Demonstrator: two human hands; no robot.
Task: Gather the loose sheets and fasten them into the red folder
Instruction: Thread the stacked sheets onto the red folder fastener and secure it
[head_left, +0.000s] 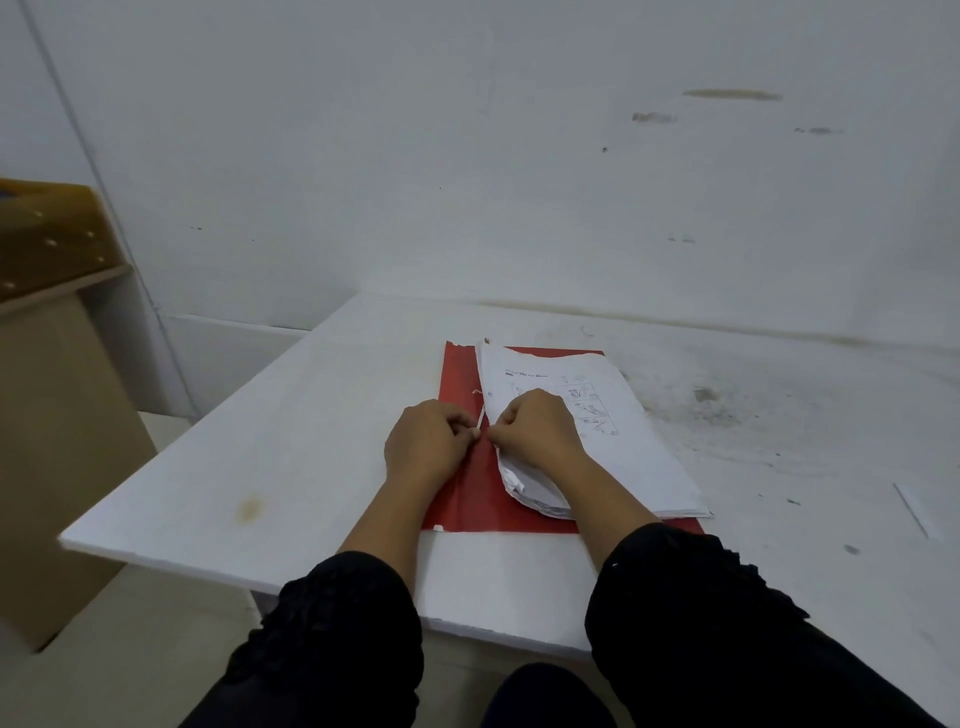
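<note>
The left hand (427, 446) and the right hand (537, 430) meet knuckle to knuckle over the spine of the red folder (470, 486), each with its fingers curled in a pinch on a thin white string (481, 417) that rises between them. The left hand sits at 9 o'clock of the string, the right at 3 o'clock, its heel resting on the stack of sheets (613, 462). Both wrists run back toward 6 o'clock into black sleeves (343, 618).

The folder lies open and flat on the white table (291, 441), its torn top edge at 12 o'clock. The sheets lie on its right half, white, the top one printed with a heading and small boxed drawings; their near left corner is curled and dog-eared. A brown cardboard box (57, 415) stands at 9 o'clock, beside the table
</note>
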